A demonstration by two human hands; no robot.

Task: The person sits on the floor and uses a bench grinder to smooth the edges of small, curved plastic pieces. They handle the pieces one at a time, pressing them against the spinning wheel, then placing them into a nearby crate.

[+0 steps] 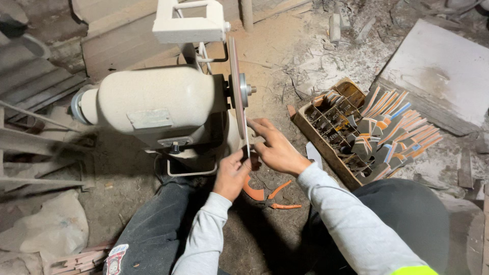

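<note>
1. Head view: a thin, narrow workpiece (248,145) is being held upright against the lower edge of the grinding disc (237,91) of a cream bench grinder (153,104).
2. The workpiece is being pinched from both sides: the left hand (233,173) is closing on its lower part from below, and the right hand (275,147) is gripping it from the right, with the fingers laid just beside the disc.
3. The two hands are being kept touching or nearly touching each other, with the workpiece lying between their fingertips; most of it is being hidden by the fingers, so its shape cannot be told.
4. The grinder is being seen from above, its motor housing lying left of the disc and a pale boxy guard (189,23) standing above it.
5. On the dusty floor (285,56) just below the hands, a curved orange piece (253,192) and orange-handled pliers (279,198) are lying near each other.
6. To the right of the hands, well apart from the disc, a wooden divided crate (331,122) is standing, and stacks of orange, grey and blue flat pieces (392,130) are leaning in and beside it.
7. Grey sleeves (351,219) and dark trousers (153,229) are being seen at the bottom.
</note>
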